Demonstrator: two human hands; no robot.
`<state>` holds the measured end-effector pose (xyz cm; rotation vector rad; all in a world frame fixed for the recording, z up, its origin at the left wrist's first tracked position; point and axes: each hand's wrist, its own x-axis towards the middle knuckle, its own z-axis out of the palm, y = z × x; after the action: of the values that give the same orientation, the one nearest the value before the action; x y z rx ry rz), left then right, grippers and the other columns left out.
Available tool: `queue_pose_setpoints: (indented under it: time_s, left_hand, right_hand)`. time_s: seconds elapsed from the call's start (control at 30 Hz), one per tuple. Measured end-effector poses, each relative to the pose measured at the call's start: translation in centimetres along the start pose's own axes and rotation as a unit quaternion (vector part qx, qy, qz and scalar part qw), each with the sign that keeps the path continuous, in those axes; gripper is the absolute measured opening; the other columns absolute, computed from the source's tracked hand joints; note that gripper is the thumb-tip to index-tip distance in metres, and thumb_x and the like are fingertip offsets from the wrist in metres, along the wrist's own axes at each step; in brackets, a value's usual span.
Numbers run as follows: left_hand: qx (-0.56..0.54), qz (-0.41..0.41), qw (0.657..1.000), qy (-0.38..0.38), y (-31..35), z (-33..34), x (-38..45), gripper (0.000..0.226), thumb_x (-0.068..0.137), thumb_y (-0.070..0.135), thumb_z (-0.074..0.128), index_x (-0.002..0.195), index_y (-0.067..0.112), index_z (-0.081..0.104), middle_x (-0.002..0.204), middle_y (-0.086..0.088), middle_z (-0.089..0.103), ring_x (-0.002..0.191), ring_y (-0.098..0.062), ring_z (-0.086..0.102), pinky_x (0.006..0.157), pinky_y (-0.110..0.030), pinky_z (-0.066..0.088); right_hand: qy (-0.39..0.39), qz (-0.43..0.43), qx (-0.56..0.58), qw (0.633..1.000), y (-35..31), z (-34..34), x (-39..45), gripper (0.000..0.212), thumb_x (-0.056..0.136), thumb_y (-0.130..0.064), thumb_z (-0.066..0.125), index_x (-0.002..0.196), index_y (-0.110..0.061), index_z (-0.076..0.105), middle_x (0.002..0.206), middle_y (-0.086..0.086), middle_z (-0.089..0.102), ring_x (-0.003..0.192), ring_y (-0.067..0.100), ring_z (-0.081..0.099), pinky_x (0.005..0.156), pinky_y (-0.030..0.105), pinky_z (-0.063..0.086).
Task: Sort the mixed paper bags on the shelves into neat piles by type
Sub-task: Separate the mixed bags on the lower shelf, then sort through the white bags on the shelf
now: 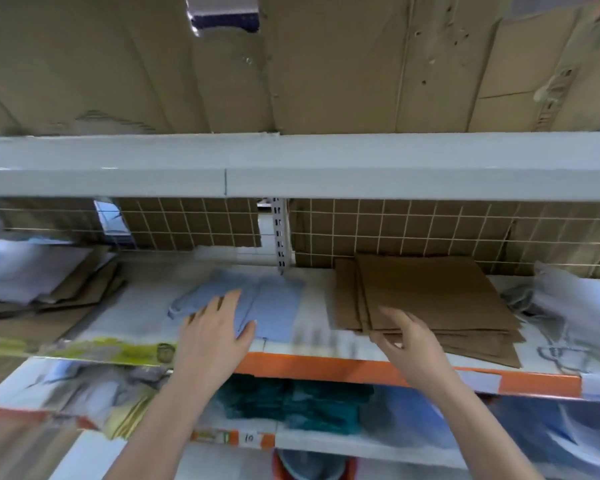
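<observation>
On the middle shelf [146, 317] lies a small pile of light blue paper bags [274, 306]. My left hand [215, 327] rests flat on its left part, fingers straight. To the right sits a pile of brown paper bags [430, 296], fanned slightly. My right hand [406, 337] touches the near left corner of that brown pile, thumb at the edge below and fingers on top; whether it pinches a bag is unclear. At the left end of the shelf a mixed heap of white and brown bags [49, 282] lies untidy.
White crumpled bags [575, 306] fill the shelf's right end. A wire grid with cardboard [430, 230] backs the shelf, with an upright post [281, 233] in the middle. The shelf above [291, 164] overhangs. Below, teal bags [298, 407] and mixed bags [94, 393] lie on a lower shelf.
</observation>
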<state>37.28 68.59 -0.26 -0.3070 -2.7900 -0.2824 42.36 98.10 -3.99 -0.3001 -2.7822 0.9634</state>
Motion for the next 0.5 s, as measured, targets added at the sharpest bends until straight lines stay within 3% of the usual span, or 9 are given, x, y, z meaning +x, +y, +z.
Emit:
queue_pose_setpoints:
  time_s: [0.13,0.3,0.5]
  left_hand:
    - [0.003,-0.037,0.999,0.003,-6.0,-2.1,-1.8,0.05,0.083,0.037,0.066,0.126,0.014,0.057,0.108,-0.007,0.068,0.092,-0.031,0.067,0.078,-0.04,0.049]
    - [0.011,-0.072,0.996,0.047,-13.1,-2.7,-2.6,0.045,0.077,0.04,0.061,0.113,0.012,0.063,0.09,-0.009,0.069,0.077,-0.033,0.068,0.068,-0.04,0.051]
    - [0.003,-0.13,0.99,0.052,-19.1,-2.6,-2.3,0.051,0.085,0.043,0.06,0.127,0.016,0.056,0.11,-0.007,0.067,0.1,-0.033,0.065,0.083,-0.044,0.047]
  right_hand:
    - [-0.03,-0.013,0.005,0.999,-5.1,4.1,-0.9,0.05,0.092,-0.038,0.058,0.139,-0.031,0.043,0.14,-0.004,0.047,0.127,0.019,0.045,0.105,0.043,0.039]
    - [-0.065,-0.042,-0.016,0.997,-10.2,8.4,-0.1,0.051,0.094,-0.038,0.055,0.141,-0.032,0.038,0.147,-0.004,0.041,0.137,0.019,0.034,0.112,0.039,0.031]
    - [-0.094,-0.077,-0.011,0.993,-14.5,12.8,2.4,0.051,0.093,-0.037,0.056,0.141,-0.031,0.04,0.147,-0.006,0.041,0.136,0.017,0.035,0.111,0.036,0.032]
